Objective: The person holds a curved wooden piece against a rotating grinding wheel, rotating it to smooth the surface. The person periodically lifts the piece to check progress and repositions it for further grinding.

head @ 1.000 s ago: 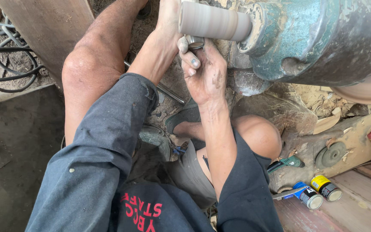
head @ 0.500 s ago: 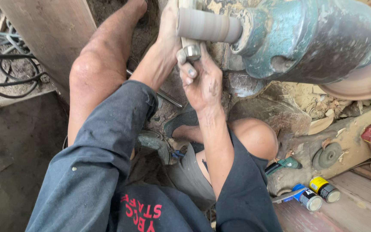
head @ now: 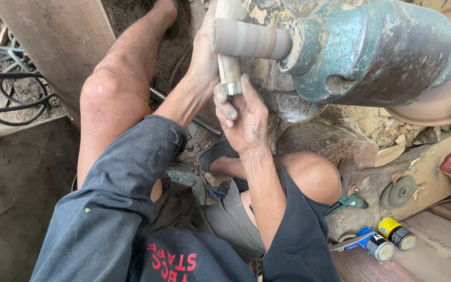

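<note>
A pale, slender workpiece (head: pixel 228 65) with a metal band near its lower end passes under the sanding drum (head: pixel 249 39) of a green motor (head: pixel 371 49). My right hand (head: pixel 244 117) is shut on the lower end of the piece, at the metal band. My left hand (head: pixel 204 55) grips the piece higher up, just left of the drum, partly hidden behind it. I am seated low, knees apart, in a dark blue shirt.
A large disc (head: pixel 434 102) sits at the motor's right end. A wooden plank (head: pixel 53 36) leans at the upper left, with cables (head: pixel 1 78) beside it. A small grinding disc (head: pixel 400 192), a green-handled tool (head: pixel 348 203) and two small cans (head: pixel 384 240) lie at the lower right.
My view has tilted down a little, so motor and hands appear slightly lower. Both hands keep their grip on the piece at the drum, shifted slightly along it.
</note>
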